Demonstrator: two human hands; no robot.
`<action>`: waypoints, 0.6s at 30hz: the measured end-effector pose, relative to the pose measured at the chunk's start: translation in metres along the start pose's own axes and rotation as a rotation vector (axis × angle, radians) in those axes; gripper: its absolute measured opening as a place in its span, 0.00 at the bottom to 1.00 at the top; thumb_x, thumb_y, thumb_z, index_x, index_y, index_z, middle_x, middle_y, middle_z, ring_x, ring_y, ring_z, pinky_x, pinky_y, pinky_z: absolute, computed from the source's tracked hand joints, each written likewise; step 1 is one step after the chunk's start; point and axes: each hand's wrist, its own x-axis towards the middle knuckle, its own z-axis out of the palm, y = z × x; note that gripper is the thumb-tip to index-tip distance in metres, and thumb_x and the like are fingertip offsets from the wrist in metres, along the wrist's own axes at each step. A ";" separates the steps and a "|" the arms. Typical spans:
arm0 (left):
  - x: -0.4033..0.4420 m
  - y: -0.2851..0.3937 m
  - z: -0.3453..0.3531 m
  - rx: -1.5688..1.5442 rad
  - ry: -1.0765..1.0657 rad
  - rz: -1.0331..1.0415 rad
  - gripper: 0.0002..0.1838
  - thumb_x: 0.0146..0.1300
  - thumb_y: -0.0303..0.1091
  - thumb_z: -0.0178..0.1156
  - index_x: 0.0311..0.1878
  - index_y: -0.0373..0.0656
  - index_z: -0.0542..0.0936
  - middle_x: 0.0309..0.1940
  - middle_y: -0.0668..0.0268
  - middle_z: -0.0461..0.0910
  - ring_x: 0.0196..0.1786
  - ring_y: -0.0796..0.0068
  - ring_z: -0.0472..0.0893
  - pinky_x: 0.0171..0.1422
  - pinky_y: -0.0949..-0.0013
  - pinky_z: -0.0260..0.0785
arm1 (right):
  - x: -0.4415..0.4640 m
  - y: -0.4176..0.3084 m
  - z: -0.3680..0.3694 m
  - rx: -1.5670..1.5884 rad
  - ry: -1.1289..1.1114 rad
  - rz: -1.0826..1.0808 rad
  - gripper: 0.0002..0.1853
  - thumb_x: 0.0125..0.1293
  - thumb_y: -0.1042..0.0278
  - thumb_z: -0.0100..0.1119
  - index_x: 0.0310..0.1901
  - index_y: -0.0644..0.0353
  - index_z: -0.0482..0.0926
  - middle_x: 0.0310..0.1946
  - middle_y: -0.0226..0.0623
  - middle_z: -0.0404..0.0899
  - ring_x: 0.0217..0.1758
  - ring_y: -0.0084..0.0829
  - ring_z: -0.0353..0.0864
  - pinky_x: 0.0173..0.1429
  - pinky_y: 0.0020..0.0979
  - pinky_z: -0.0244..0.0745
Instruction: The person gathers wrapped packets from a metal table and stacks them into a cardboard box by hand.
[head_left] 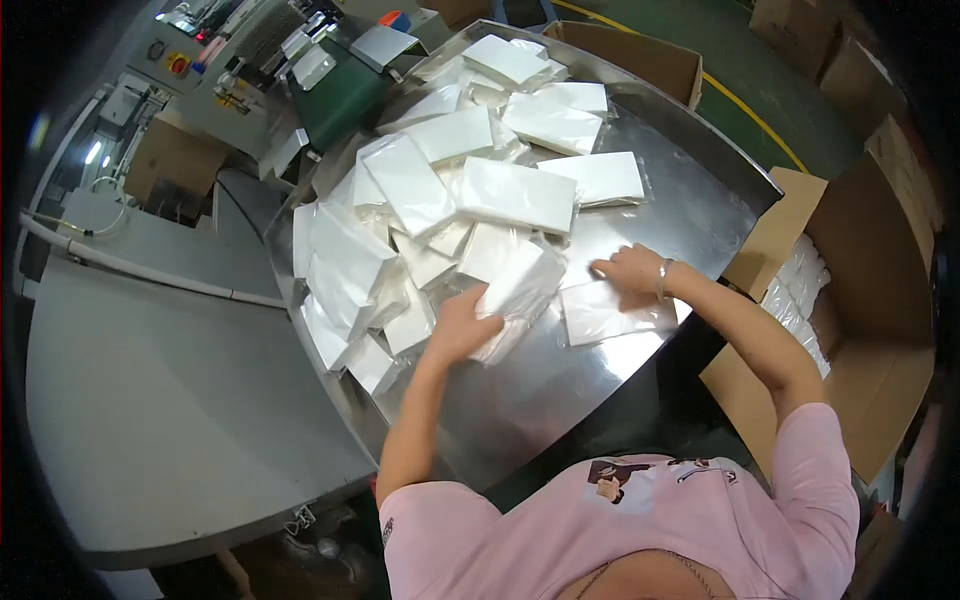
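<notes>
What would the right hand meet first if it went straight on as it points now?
Most likely the white packet at the left hand, though the right hand might pass above it.

A factory packing floor, marked by a conveyor belt [345, 100], control machinery [180, 65], a metal sorting table [690, 150] and open cartons [880, 300].

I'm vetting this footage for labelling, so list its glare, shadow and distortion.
Head view: strong glare on the steel table near the right hand; white packets bright, their surface detail faint. Head view: deep shadow below the table's near edge. Head view: wide-angle bending, black corners. Head view: machine too soft to read fine detail.
</notes>
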 end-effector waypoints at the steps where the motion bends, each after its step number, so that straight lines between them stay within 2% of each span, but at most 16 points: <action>1: 0.000 -0.002 -0.012 -0.211 -0.123 -0.071 0.29 0.43 0.32 0.61 0.53 0.34 0.72 0.40 0.58 0.77 0.44 0.65 0.77 0.50 0.67 0.69 | -0.009 0.006 0.005 0.009 -0.045 -0.006 0.22 0.47 0.59 0.66 0.44 0.56 0.76 0.39 0.43 0.79 0.42 0.45 0.79 0.47 0.40 0.73; 2: 0.005 -0.013 -0.015 -0.463 -0.175 -0.096 0.28 0.44 0.33 0.60 0.51 0.32 0.73 0.39 0.60 0.76 0.44 0.70 0.76 0.51 0.71 0.66 | -0.016 0.021 0.016 0.172 -0.064 -0.067 0.21 0.46 0.58 0.67 0.41 0.57 0.77 0.37 0.43 0.79 0.41 0.43 0.79 0.46 0.38 0.73; 3: 0.010 -0.013 -0.018 -0.490 -0.128 -0.072 0.29 0.44 0.32 0.60 0.53 0.32 0.72 0.40 0.62 0.77 0.44 0.72 0.75 0.52 0.71 0.66 | -0.022 0.036 0.026 0.336 -0.081 -0.129 0.20 0.44 0.56 0.68 0.38 0.58 0.78 0.35 0.44 0.79 0.39 0.42 0.79 0.44 0.36 0.72; 4: 0.016 -0.010 -0.023 -0.517 -0.078 -0.044 0.29 0.45 0.31 0.60 0.55 0.32 0.72 0.42 0.63 0.77 0.45 0.74 0.75 0.53 0.72 0.66 | -0.032 0.041 0.022 0.491 -0.089 -0.082 0.19 0.43 0.55 0.69 0.31 0.61 0.77 0.33 0.39 0.78 0.34 0.35 0.77 0.41 0.34 0.70; 5: 0.025 -0.008 -0.028 -0.544 -0.024 -0.013 0.30 0.46 0.30 0.59 0.56 0.33 0.71 0.43 0.65 0.77 0.46 0.75 0.75 0.54 0.73 0.66 | -0.038 0.047 0.018 0.511 -0.013 -0.077 0.20 0.43 0.55 0.69 0.31 0.60 0.76 0.32 0.37 0.77 0.33 0.33 0.76 0.40 0.33 0.70; 7: 0.050 -0.032 -0.019 -0.665 -0.082 -0.099 0.26 0.49 0.31 0.56 0.55 0.33 0.71 0.40 0.64 0.76 0.43 0.75 0.76 0.50 0.73 0.67 | -0.047 0.057 -0.002 0.537 0.135 -0.068 0.21 0.42 0.55 0.69 0.33 0.60 0.75 0.30 0.33 0.76 0.30 0.29 0.74 0.39 0.33 0.70; 9: 0.059 -0.028 -0.009 -0.882 -0.079 -0.239 0.23 0.50 0.32 0.56 0.50 0.34 0.73 0.35 0.66 0.75 0.41 0.74 0.75 0.47 0.72 0.68 | -0.047 0.060 -0.046 0.563 0.326 -0.043 0.24 0.42 0.56 0.68 0.42 0.57 0.75 0.35 0.30 0.73 0.38 0.25 0.70 0.43 0.28 0.67; 11: 0.058 -0.031 0.008 -1.102 -0.052 -0.243 0.20 0.52 0.32 0.53 0.48 0.31 0.73 0.37 0.61 0.77 0.39 0.71 0.78 0.44 0.69 0.73 | -0.017 0.066 -0.084 0.725 0.366 -0.004 0.25 0.43 0.59 0.67 0.44 0.57 0.74 0.36 0.30 0.74 0.40 0.24 0.71 0.42 0.29 0.69; 12: 0.057 -0.030 0.017 -1.186 -0.029 -0.274 0.19 0.52 0.32 0.53 0.47 0.31 0.73 0.37 0.60 0.77 0.39 0.70 0.79 0.44 0.68 0.74 | 0.006 0.061 -0.104 0.843 0.296 -0.050 0.25 0.44 0.60 0.65 0.46 0.58 0.73 0.35 0.32 0.75 0.36 0.24 0.75 0.37 0.28 0.73; 13: 0.055 -0.033 0.024 -1.265 -0.003 -0.304 0.18 0.52 0.31 0.52 0.46 0.30 0.73 0.38 0.59 0.77 0.39 0.69 0.80 0.44 0.67 0.76 | 0.013 0.036 -0.130 0.940 0.286 0.000 0.19 0.48 0.61 0.63 0.41 0.58 0.72 0.32 0.31 0.77 0.32 0.23 0.78 0.34 0.27 0.75; 14: 0.062 -0.062 0.041 -1.327 0.019 -0.253 0.21 0.52 0.29 0.51 0.48 0.28 0.71 0.41 0.56 0.77 0.44 0.64 0.80 0.49 0.63 0.75 | 0.045 0.039 -0.132 0.937 0.301 -0.007 0.18 0.48 0.60 0.62 0.40 0.58 0.73 0.31 0.33 0.77 0.32 0.24 0.78 0.34 0.27 0.74; 15: 0.054 -0.052 0.042 -1.357 0.054 -0.252 0.22 0.52 0.29 0.51 0.50 0.28 0.69 0.43 0.55 0.76 0.46 0.64 0.79 0.51 0.62 0.75 | 0.071 0.036 -0.130 0.967 0.332 -0.054 0.19 0.47 0.59 0.62 0.40 0.59 0.74 0.32 0.35 0.78 0.31 0.26 0.77 0.32 0.29 0.73; 16: 0.046 -0.034 0.044 -1.387 0.092 -0.249 0.23 0.52 0.28 0.50 0.52 0.27 0.68 0.45 0.54 0.75 0.47 0.63 0.78 0.52 0.62 0.74 | 0.117 0.052 -0.114 0.626 0.376 -0.081 0.22 0.46 0.57 0.63 0.40 0.62 0.74 0.33 0.39 0.78 0.31 0.28 0.77 0.33 0.32 0.72; 18: 0.038 -0.028 0.055 -1.418 0.152 -0.241 0.25 0.53 0.29 0.51 0.56 0.28 0.67 0.48 0.53 0.75 0.49 0.63 0.77 0.54 0.61 0.73 | 0.127 0.043 -0.096 0.690 0.209 -0.046 0.26 0.44 0.54 0.65 0.41 0.66 0.74 0.34 0.41 0.79 0.31 0.31 0.76 0.36 0.34 0.72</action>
